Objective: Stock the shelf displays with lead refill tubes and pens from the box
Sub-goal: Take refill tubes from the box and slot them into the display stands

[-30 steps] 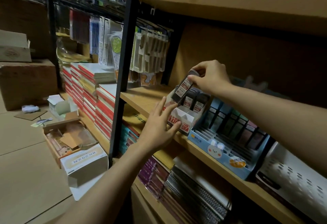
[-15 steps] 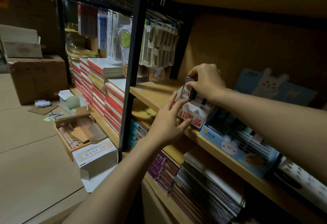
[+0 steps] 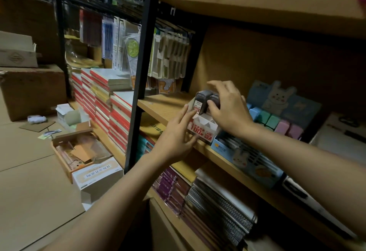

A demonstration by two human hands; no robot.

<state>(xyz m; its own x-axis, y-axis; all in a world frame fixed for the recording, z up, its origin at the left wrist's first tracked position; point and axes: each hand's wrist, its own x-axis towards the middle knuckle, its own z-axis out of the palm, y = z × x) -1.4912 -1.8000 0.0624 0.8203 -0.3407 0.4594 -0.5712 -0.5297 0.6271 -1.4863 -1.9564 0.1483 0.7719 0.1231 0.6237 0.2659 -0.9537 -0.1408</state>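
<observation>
Tube seated since earlier frame; right hand [image 3: 227,112] now loosely cupped over upright lead refill tubes [image 3: 201,102], nearer them. Left hand [image 3: 176,135], fingers spread, steadies display box [image 3: 204,129] beneath.

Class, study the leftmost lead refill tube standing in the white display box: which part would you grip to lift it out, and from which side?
Grip the dark cap of the lead refill tube, coming from above. It stands upright with its lower end sunk in the white display box, a neighbouring tube and the right hand crowd one side, and only the top is exposed.
</observation>
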